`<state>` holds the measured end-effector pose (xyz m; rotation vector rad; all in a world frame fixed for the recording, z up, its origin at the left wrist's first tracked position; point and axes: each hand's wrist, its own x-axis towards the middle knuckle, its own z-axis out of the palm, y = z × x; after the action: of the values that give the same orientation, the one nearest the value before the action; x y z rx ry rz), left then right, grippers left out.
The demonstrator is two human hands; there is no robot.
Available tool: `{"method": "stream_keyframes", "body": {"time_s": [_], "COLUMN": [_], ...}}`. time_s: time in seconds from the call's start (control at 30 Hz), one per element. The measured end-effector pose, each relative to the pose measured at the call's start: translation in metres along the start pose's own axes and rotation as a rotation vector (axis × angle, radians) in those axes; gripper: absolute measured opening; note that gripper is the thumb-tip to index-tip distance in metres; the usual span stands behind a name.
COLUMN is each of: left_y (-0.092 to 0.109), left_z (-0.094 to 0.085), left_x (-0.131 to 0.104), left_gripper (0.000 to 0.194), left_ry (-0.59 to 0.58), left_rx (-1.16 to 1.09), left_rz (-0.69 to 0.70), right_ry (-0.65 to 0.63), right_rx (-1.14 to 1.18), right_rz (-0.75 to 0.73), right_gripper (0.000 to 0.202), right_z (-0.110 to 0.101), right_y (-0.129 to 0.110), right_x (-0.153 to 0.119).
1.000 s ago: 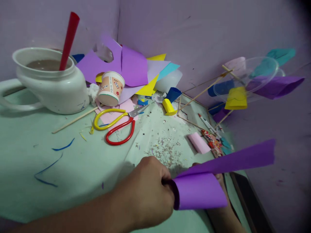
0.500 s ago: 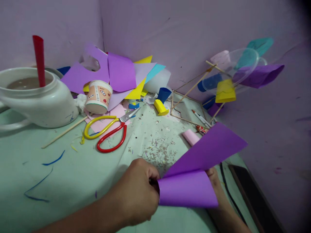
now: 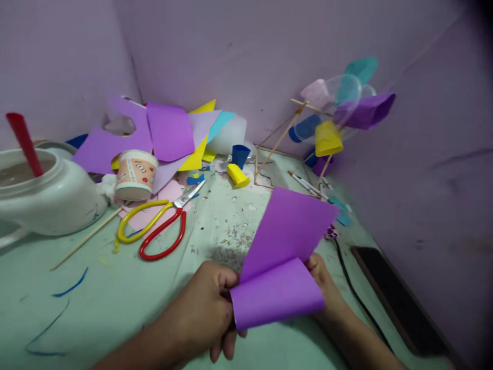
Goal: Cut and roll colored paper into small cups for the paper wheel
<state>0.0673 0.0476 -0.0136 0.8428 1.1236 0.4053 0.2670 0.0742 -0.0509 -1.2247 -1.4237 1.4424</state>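
Observation:
A sheet of purple paper [image 3: 287,231] is curled into a cone-like roll at its near side, with a flat flap standing up behind. My left hand [image 3: 211,308] grips the narrow left end of the roll, thumb and fingers closed on its edge. At the wide right end, my right hand [image 3: 321,282] holds the paper from behind, its fingers partly hidden by the sheet. Scissors [image 3: 175,208] with one yellow and one red handle lie on the table beyond my left hand, blades part open.
A white pot [image 3: 50,200] of murky liquid with a red paper cone stands left, beside a printed paper cup [image 3: 136,174]. Cut paper [image 3: 169,131] is heaped at the wall. A stick frame [image 3: 283,139] carries a wheel of coloured paper cups. A phone [image 3: 396,298] lies right.
The view has shifted right. The purple roll has tilted, its right end higher and its flap more upright. Some fingers of my left hand now reach below the roll.

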Motion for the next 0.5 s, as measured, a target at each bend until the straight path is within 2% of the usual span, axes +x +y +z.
{"method": "stream_keyframes", "body": {"time_s": [0.1,0.2,0.27,0.4,0.43,0.5], "left_y": [-0.006,-0.009,-0.009,-0.016,-0.019,-0.028], "left_z": [0.001,0.002,0.001,-0.009,-0.014,-0.024], "left_x": [0.007,0.011,0.011,0.01,0.011,0.012], "left_gripper": [0.013,0.016,0.017,0.014,0.012,0.021], "left_ry": [0.074,0.112,0.124,0.154,0.238,0.387], "left_rx": [-0.059,-0.117,-0.156,-0.261,-0.301,-0.328], "left_rz": [0.117,0.209,0.217,0.163,0.169,0.221], "right_ry": [-0.035,-0.068,-0.098,-0.108,-0.121,-0.169], "right_rx": [0.094,0.171,0.245,0.487,0.542,0.61], "right_rz": [0.065,0.148,0.152,0.133,0.142,0.144], "right_gripper": [0.03,0.031,0.037,0.06,0.063,0.066], "right_z": [0.006,0.006,0.003,-0.004,-0.005,-0.008], "right_y": [-0.008,-0.019,-0.025,-0.031,-0.032,-0.035], "right_x": [0.002,0.003,0.002,0.003,0.004,0.006]}}
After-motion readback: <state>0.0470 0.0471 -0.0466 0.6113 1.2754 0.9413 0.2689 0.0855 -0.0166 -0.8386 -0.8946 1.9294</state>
